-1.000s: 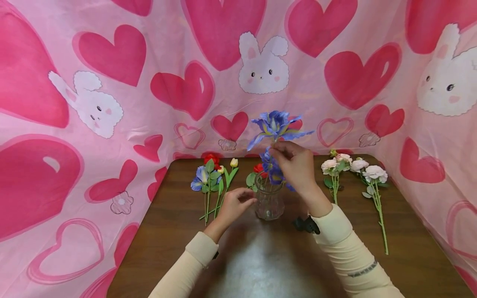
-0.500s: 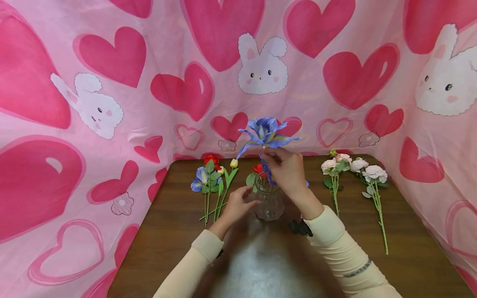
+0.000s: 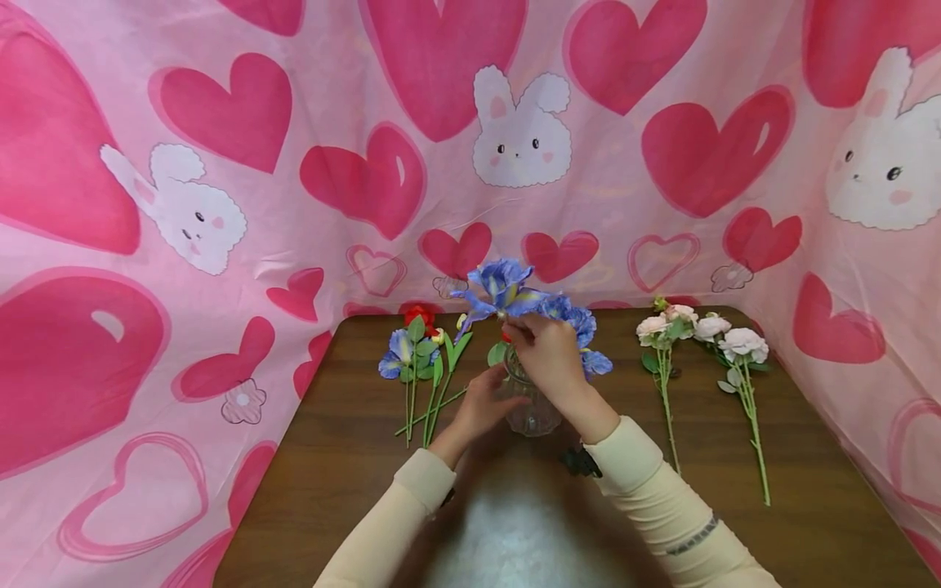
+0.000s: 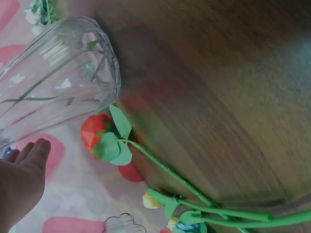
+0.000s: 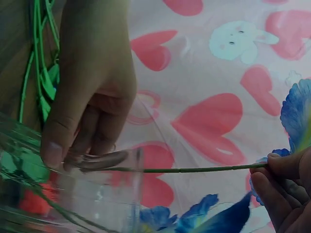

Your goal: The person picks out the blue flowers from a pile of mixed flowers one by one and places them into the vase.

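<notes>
My right hand (image 3: 550,358) pinches the stem of a blue iris (image 3: 506,286) just under its bloom, above the vase. In the right wrist view that green stem (image 5: 209,169) runs straight into the mouth of the clear glass vase (image 3: 532,418). My left hand (image 3: 483,404) holds the vase from the left, thumb in front and fingers behind near the rim. More blue irises (image 3: 581,322) lean out to the right, partly hidden by my right hand. Through the glass in the left wrist view, a thin stem (image 4: 41,80) crosses the vase.
Left on the brown table (image 3: 331,490) lie a blue iris (image 3: 397,349), a red flower (image 3: 419,315) and yellow tulips with long stems. Pale pink roses (image 3: 744,345) lie to the right. Behind the vase shows a red flower with a green leaf (image 3: 497,354). A heart-patterned cloth surrounds the table.
My right hand has come down and left with the iris, lowering its bloom toward the vase. My left hand has moved right, from beside the vase onto it.
</notes>
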Tool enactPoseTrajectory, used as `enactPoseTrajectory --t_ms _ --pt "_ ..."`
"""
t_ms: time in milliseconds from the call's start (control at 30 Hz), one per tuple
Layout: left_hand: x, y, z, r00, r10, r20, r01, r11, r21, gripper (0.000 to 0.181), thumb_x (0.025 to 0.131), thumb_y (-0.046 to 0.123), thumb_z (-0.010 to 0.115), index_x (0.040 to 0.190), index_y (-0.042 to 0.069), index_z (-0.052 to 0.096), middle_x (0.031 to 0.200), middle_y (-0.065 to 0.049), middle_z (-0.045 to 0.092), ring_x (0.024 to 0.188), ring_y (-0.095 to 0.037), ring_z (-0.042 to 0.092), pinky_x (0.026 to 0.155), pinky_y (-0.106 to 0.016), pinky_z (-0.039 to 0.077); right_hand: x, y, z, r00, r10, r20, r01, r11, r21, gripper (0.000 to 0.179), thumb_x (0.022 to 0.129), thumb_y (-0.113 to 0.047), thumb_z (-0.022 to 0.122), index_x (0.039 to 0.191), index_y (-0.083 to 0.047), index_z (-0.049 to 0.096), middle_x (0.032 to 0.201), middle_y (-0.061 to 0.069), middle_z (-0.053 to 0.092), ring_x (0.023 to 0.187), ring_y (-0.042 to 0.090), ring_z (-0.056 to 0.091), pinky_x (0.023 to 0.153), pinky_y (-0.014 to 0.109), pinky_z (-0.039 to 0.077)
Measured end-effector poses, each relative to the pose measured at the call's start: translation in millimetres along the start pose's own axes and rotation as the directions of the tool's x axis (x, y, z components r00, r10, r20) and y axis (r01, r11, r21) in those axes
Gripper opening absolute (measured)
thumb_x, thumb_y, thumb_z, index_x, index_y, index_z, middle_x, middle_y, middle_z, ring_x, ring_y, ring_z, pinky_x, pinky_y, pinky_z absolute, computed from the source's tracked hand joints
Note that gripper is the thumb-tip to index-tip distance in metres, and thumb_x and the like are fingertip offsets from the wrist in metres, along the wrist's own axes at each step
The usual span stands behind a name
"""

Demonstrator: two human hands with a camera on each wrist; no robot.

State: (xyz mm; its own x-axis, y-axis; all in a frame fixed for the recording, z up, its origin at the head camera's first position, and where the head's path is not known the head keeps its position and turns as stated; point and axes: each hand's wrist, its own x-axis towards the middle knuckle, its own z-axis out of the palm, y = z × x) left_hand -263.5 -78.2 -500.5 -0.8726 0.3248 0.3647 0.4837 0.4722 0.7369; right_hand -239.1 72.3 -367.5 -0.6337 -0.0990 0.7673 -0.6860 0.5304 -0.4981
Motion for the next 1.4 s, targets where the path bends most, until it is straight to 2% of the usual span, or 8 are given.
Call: enactPoseTrajectory --t_ms 100,333,567,733,1100,1267,1400 --pt "1.4 -0.5 3.5 1.000 0.021 0.007 -0.021 1.000 0.011 0.059 0.079 0.022 0.083 0.130 0.006 0.057 0.124 -0.010 0.063 0.111 -0.024 0.061 0.091 -0.038 0.050 -2.2 3 3 1.000 0.012 0.018 -0.012 1.000 -0.004 0.006 0.084 -0.004 0.075 0.089 -0.001 0.076 0.078 0.008 0.072 0.063 0.020 0.066 0.052 0.033 0.049" --pt "1.8 -3.6 10.5 1.000 0.002 0.002 -0.002 1.000 0.025 0.066 0.077 0.023 0.084 0.133 0.006 0.055 0.128 -0.012 0.061 0.114 -0.026 0.060 0.093 -0.040 0.049 -7.6 7 11 0.996 0.053 0.065 -0.051 0.998 -0.040 0.004 0.087 -0.005 0.073 0.090 -0.004 0.075 0.081 0.006 0.072 0.067 0.019 0.067 0.057 0.035 0.053" --pt "-0.3 -5.9 12.0 1.000 0.009 0.008 -0.009 1.000 -0.012 0.070 0.080 0.028 0.082 0.139 0.008 0.051 0.132 -0.010 0.059 0.118 -0.024 0.057 0.095 -0.041 0.047 -11.8 7 16 0.995 0.017 0.100 -0.006 0.994 -0.111 0.003 0.086 -0.005 0.072 0.088 -0.003 0.073 0.078 0.007 0.070 0.069 0.024 0.067 0.064 0.042 0.054" --pt "-0.9 -5.7 12.1 1.000 0.015 -0.001 -0.015 0.999 -0.035 0.068 0.080 0.027 0.081 0.138 0.008 0.051 0.131 -0.011 0.059 0.118 -0.025 0.057 0.095 -0.042 0.047 -14.0 10 20 0.994 0.020 0.104 -0.003 0.987 -0.161 0.006 0.083 -0.002 0.074 0.087 -0.006 0.073 0.077 0.007 0.070 0.067 0.026 0.067 0.062 0.044 0.054" --pt "-1.3 -5.9 12.7 1.000 -0.004 -0.014 0.003 0.999 -0.037 0.060 0.078 0.013 0.082 0.131 0.001 0.055 0.123 -0.016 0.063 0.113 -0.028 0.060 0.094 -0.041 0.047 -15.5 12 31 0.982 0.024 0.185 0.040 0.940 -0.338 0.004 0.086 0.001 0.068 0.088 -0.001 0.070 0.076 0.011 0.068 0.065 0.034 0.066 0.057 0.049 0.052" --pt "-1.2 -4.9 13.2 0.999 -0.051 0.001 0.051 0.998 -0.044 0.063 0.079 0.013 0.082 0.134 0.001 0.053 0.127 -0.014 0.061 0.118 -0.027 0.057 0.096 -0.041 0.046 -15.7 15 36 0.979 0.032 0.200 0.052 0.916 -0.399 0.007 0.085 0.001 0.065 0.078 -0.001 0.064 0.067 0.013 0.064 0.059 0.036 0.064 0.052 0.050 0.050" --pt "-1.3 -6.0 13.5 0.999 -0.050 0.002 0.050 0.998 -0.032 0.064 0.080 0.016 0.081 0.135 0.003 0.053 0.128 -0.012 0.061 0.118 -0.025 0.056 0.097 -0.040 0.045 -15.9 18 38 0.977 0.039 0.210 0.060 0.892 -0.448 0.014 0.082 0.003 0.065 0.070 -0.002 0.059 0.061 0.015 0.061 0.053 0.037 0.061 0.047 0.050 0.049"
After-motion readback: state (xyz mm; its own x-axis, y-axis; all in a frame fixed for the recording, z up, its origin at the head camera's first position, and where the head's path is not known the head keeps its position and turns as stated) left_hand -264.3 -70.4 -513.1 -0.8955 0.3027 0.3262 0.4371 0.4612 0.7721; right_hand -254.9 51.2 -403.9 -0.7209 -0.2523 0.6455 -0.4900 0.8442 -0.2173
